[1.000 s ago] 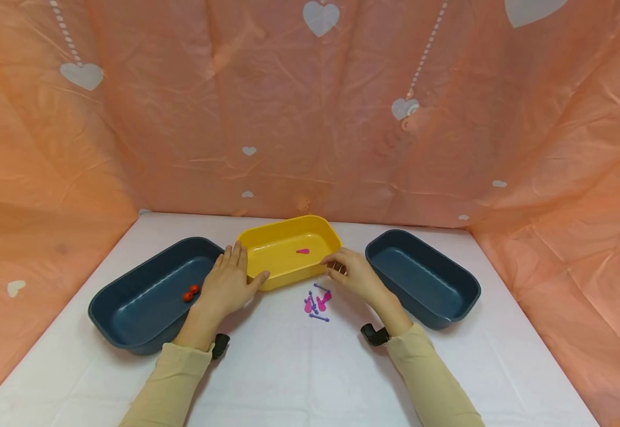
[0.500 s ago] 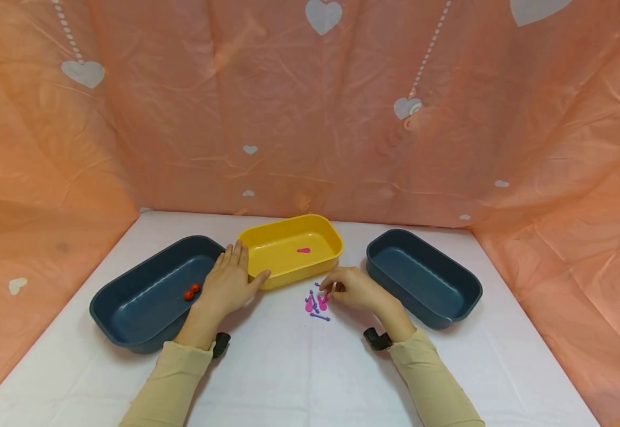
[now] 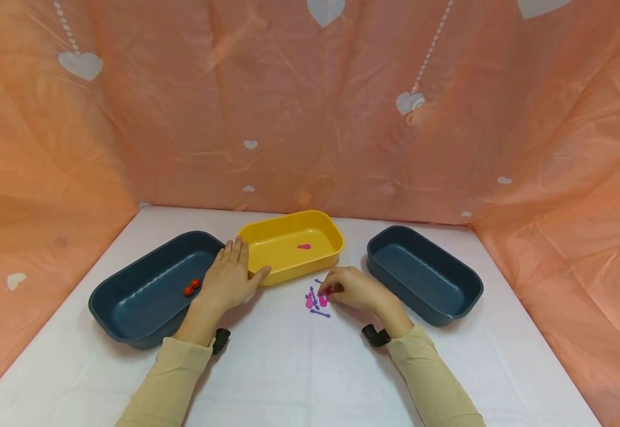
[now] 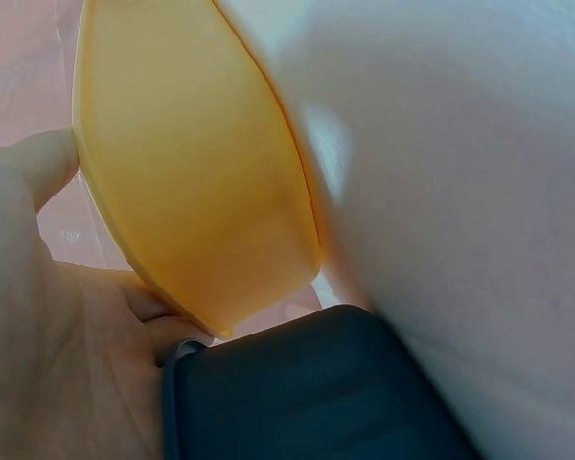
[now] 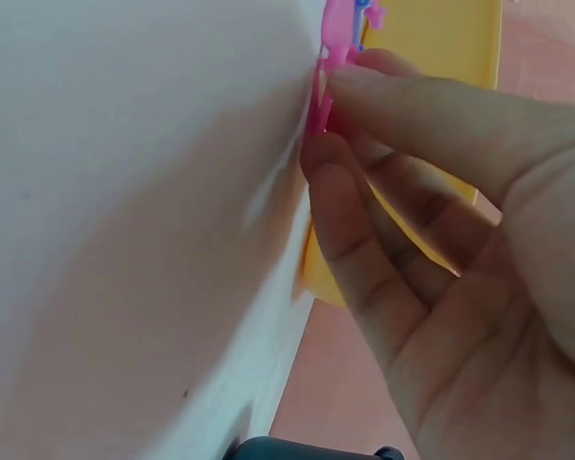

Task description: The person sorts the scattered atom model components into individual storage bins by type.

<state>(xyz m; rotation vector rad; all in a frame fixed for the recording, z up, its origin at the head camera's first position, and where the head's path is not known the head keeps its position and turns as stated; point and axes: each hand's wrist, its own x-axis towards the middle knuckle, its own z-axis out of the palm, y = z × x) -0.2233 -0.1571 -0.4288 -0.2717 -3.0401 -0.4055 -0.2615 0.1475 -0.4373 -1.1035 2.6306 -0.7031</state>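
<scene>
My left hand [image 3: 226, 283] lies with straight fingers where the left dark blue bin [image 3: 123, 332] meets the yellow bin [image 3: 294, 274]; its thumb touches the yellow rim in the left wrist view. My right hand [image 3: 357, 287] is down at a small pile on the white cloth, thumb and fingertips pinching a small pink paddle-shaped piece [image 5: 320, 110]. Beside those fingertips lie more flat pink pieces [image 3: 309, 302] and several thin purple rods [image 3: 320, 314] with knobbed ends. One pink piece [image 3: 304, 246] rests inside the yellow bin.
Two small red round pieces [image 3: 191, 288] lie in the left dark blue bin. Another dark blue bin [image 3: 422, 273] stands at the right, close to my right forearm. Behind the white table [image 3: 267, 379] hangs an orange curtain [image 3: 192, 118] printed with hearts.
My right hand has come from the yellow bin's front right corner down to the pile, and its fingertips have closed on a pink piece. The left hand stays at the bins' rims.
</scene>
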